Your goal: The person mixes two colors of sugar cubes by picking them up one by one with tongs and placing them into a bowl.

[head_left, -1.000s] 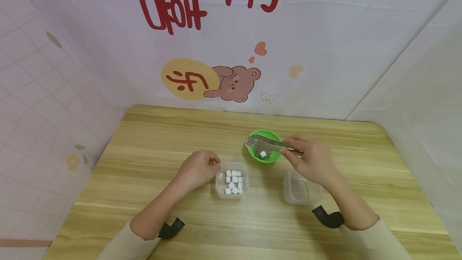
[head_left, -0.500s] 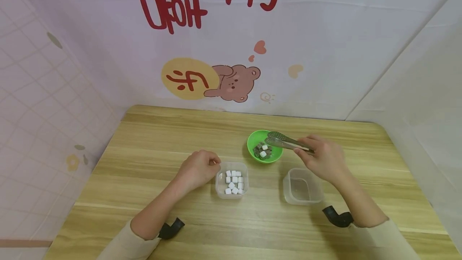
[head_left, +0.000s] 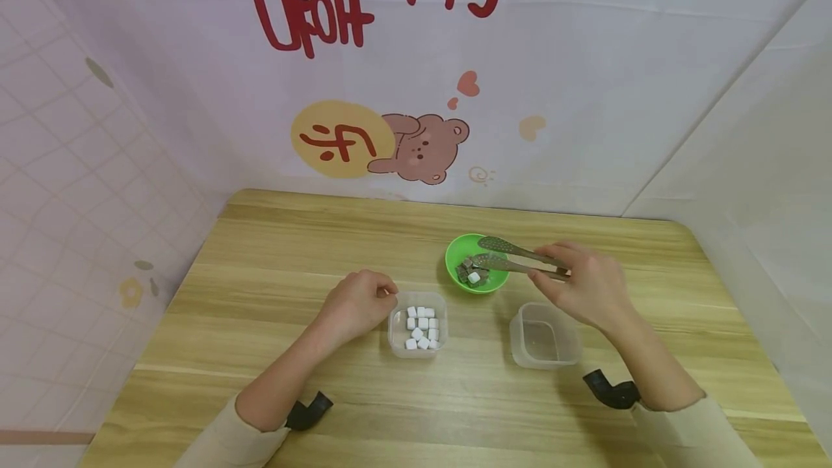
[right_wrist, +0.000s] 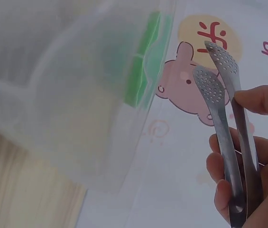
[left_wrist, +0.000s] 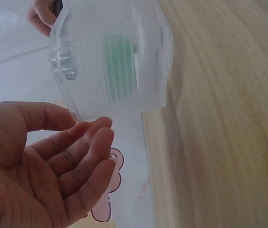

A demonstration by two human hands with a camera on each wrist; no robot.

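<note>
My left hand (head_left: 360,307) has its thumb and fingertips at the rim of a clear plastic container (left_wrist: 148,28), pinching its corner. Inside that container lie several white cubes (head_left: 423,323). With my right hand (head_left: 587,286) I grip metal tongs (right_wrist: 221,114) with perforated tips. Their arms stand apart, nothing between them. In the head view the tips hang over a green bowl (head_left: 457,249), which holds several dark grey cubes (head_left: 463,273) and a white cube (head_left: 474,278). The lower tip hides part of the bowl's contents.
A second clear container (head_left: 544,336) stands on the wooden table (head_left: 292,237), below my right hand, with no cubes showing in it. Behind the table rises a white cloth backdrop (head_left: 572,92) with a printed bear (head_left: 425,149). Black curved pieces (head_left: 611,390) sit at both wrists.
The tongs first moved right across the bowl, uncovering white cubes, then their arms spread wider and the lower tip covered one white cube. My left hand has stayed at its container.
</note>
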